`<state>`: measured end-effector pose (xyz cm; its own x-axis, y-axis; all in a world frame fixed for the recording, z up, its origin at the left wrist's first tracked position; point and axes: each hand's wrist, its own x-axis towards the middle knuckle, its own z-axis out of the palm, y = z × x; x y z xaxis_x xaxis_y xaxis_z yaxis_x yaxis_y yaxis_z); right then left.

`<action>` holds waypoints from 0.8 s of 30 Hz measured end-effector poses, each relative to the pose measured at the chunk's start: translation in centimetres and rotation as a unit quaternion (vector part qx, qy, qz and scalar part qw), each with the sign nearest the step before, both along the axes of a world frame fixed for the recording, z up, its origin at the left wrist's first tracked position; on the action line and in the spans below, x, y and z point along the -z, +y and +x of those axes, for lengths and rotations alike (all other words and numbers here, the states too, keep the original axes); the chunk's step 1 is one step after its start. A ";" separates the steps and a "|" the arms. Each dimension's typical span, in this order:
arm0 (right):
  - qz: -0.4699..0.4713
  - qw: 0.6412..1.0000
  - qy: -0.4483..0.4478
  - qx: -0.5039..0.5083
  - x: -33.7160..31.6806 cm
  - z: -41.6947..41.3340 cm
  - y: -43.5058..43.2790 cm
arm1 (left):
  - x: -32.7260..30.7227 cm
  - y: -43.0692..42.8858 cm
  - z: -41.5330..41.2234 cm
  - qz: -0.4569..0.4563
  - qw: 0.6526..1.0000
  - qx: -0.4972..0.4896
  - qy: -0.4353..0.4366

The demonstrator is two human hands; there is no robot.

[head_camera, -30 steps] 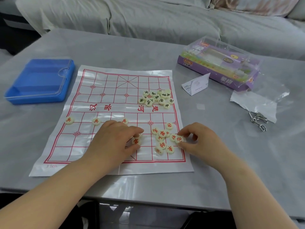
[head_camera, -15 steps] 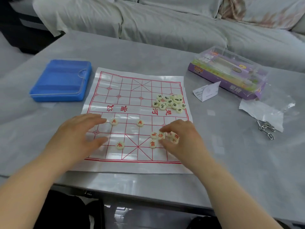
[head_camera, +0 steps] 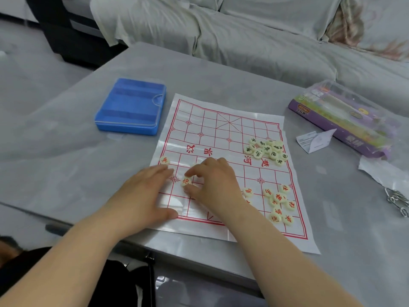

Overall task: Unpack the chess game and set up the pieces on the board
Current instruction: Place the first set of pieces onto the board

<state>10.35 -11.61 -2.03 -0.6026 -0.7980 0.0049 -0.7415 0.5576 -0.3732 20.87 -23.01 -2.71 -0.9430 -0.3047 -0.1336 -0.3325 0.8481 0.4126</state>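
Two hands meet over the near left part of the paper board [head_camera: 210, 129], which lies flat on the grey table [head_camera: 66, 151], in the head view. The right hand [head_camera: 214, 185] pinches the cannon piece [head_camera: 186, 181], a cream disc marked 炮 in red, between curled forefinger and thumb; the disc rests on the board. The left hand [head_camera: 141, 196] lies palm down with straight fingers on the board's left edge, its tips just beside the soldier piece [head_camera: 164, 160], marked 兵.

The blue case [head_camera: 130, 106] sits left of the board with its clear lid on. The purple box [head_camera: 345, 116] at far right has a clear cover; its contents and print cannot be read.

The board's midline reads 汉界 and 楚河 in red. A black-lettered heap [head_camera: 266, 149] lies at the right edge, and a red-lettered heap [head_camera: 278, 202] nearer.
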 end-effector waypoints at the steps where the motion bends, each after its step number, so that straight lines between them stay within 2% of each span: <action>1: -0.003 1.000 -0.001 -0.002 -0.1 0.1 -0.4 | 0.0 -0.2 0.2 -0.011 1.000 -0.012 0.002; 4: -0.001 1.000 -0.001 -0.006 -0.2 0.3 -1.5 | 0.3 -0.5 0.4 -0.040 0.999 -0.030 -0.004; 11: 0.027 1.000 0.016 -0.005 0.3 0.7 -2.2 | 0.3 -0.5 0.6 -0.040 0.999 -0.027 -0.014; 14: 0.007 1.000 0.008 -0.007 0.0 0.7 -1.6 | 0.0 -0.5 0.6 -0.050 0.998 -0.031 -0.006; 18: -0.059 0.998 0.014 0.014 -0.8 0.0 1.7 | -0.6 0.2 0.7 -0.051 0.997 -0.039 0.053; 21: -0.044 0.998 0.004 0.049 -1.5 -1.5 6.0 | -0.7 1.5 0.2 -0.016 0.992 -0.012 0.127; 24: -0.008 0.993 -0.008 0.121 -1.9 -3.5 10.2 | -0.5 3.4 -0.8 -0.009 0.987 0.025 0.157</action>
